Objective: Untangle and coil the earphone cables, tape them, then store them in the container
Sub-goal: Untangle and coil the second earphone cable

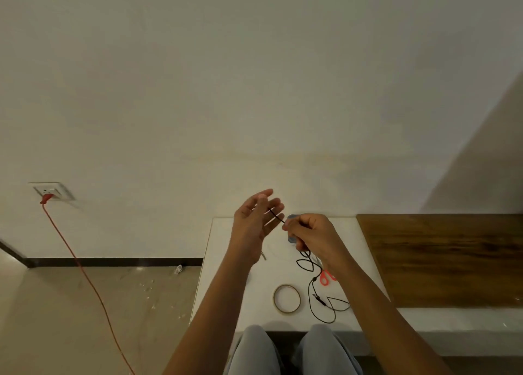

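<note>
Finding: the right hand (311, 233), raised beyond the tape roll (286, 299), pinches the black earphone cable (314, 279), whose short end runs across to the straight, spread fingers of the left hand (254, 222), which grasps nothing. The remainder hangs in crossed loops onto the table (283, 272) just right of the tape roll. Risk: with those fingers unclenched the first turn may slip off, and an upward pull could tighten the loops into a knot or snag the scissors (325, 278) beside them.
</note>
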